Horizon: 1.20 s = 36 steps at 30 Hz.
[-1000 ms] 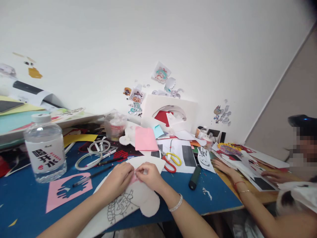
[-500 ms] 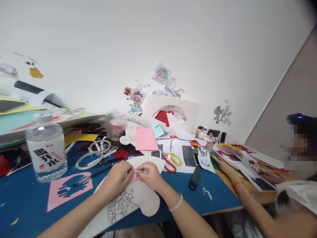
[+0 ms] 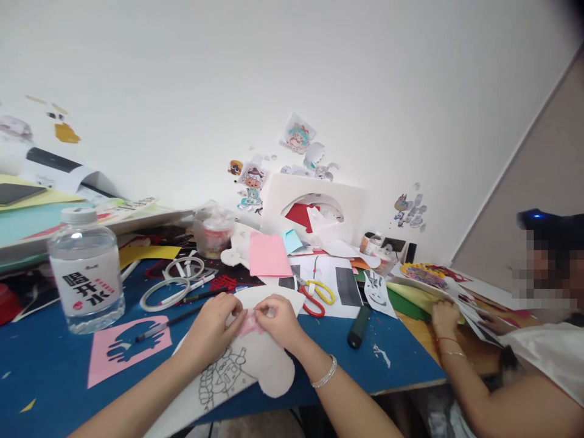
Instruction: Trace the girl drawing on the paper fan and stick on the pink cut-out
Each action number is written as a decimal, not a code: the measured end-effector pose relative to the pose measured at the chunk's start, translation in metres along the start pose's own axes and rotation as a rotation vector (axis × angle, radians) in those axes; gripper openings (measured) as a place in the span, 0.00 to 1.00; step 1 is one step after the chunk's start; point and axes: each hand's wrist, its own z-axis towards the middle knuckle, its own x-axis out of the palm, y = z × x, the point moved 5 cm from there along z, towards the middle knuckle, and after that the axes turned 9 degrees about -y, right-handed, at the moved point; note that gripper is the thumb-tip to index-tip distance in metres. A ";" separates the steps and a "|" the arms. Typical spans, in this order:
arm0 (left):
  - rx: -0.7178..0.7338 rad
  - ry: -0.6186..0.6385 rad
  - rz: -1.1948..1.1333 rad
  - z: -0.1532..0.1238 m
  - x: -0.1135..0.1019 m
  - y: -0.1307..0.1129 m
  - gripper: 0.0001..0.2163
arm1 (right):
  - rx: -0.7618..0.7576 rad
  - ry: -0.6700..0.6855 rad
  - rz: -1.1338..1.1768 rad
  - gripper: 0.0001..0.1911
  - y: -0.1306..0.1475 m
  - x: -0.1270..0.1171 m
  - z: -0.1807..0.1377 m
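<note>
My left hand [image 3: 215, 323] and my right hand [image 3: 279, 321] meet at the middle front of the table, with thumbs and fingertips pinched. Between them is a small pink paper cutout [image 3: 250, 326], its edges partly covered by my fingers. It lies over a white paper cutout [image 3: 276, 372] with a rounded lobe at the lower right. Beneath that, a white sheet [image 3: 182, 404] carries a black line drawing [image 3: 224, 374], which shows beside my left wrist.
Left stand a water bottle [image 3: 86, 286] and a pink stencil sheet [image 3: 103, 359] with a pen [image 3: 159, 328] across it. Behind my hands lie red-and-yellow scissors [image 3: 314, 298], a coiled white cable [image 3: 159, 298] and a dark green utility knife [image 3: 358, 328]. A co-worker [image 3: 538, 359] handles papers at right.
My hands stay nearly in place; their fingertips have shifted slightly and more of the pink cutout shows. The co-worker's near hand has moved toward the right and bent in, uncovering green paper.
</note>
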 end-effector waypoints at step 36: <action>-0.087 0.104 -0.086 -0.004 0.012 0.002 0.10 | -0.181 0.020 -0.205 0.07 0.003 0.011 -0.003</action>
